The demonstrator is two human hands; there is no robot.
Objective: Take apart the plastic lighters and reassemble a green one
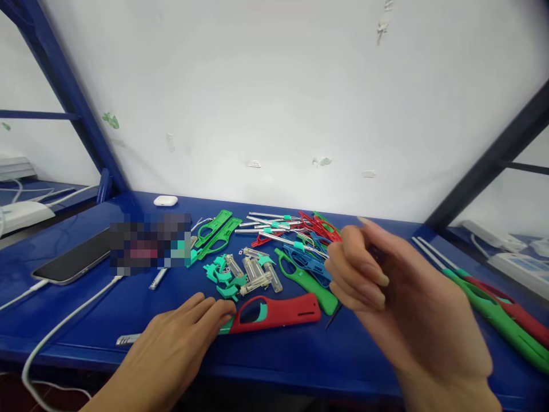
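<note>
My left hand (pixel 180 337) lies flat on the blue bench, fingers stretched, its fingertips touching the green end of a red lighter body (pixel 278 312). My right hand (pixel 386 286) is raised above the bench with its fingers curled in a pinch; a thin dark tool tip (pixel 333 316) sticks out below it. Just beyond my hands lies a heap of loose parts: small clear gas tanks (pixel 253 272) with teal triggers, green shells (pixel 214 232), a green handle (pixel 306 280), blue and red shells (pixel 315 229), and metal tubes (pixel 268 224).
A phone (pixel 75 260) on a white cable (pixel 55 332) lies at the left. A white earbud case (pixel 165 200) sits by the white wall. Assembled green and red lighters (pixel 497 306) lie at the right. Blue frame posts (pixel 64 91) rise on both sides.
</note>
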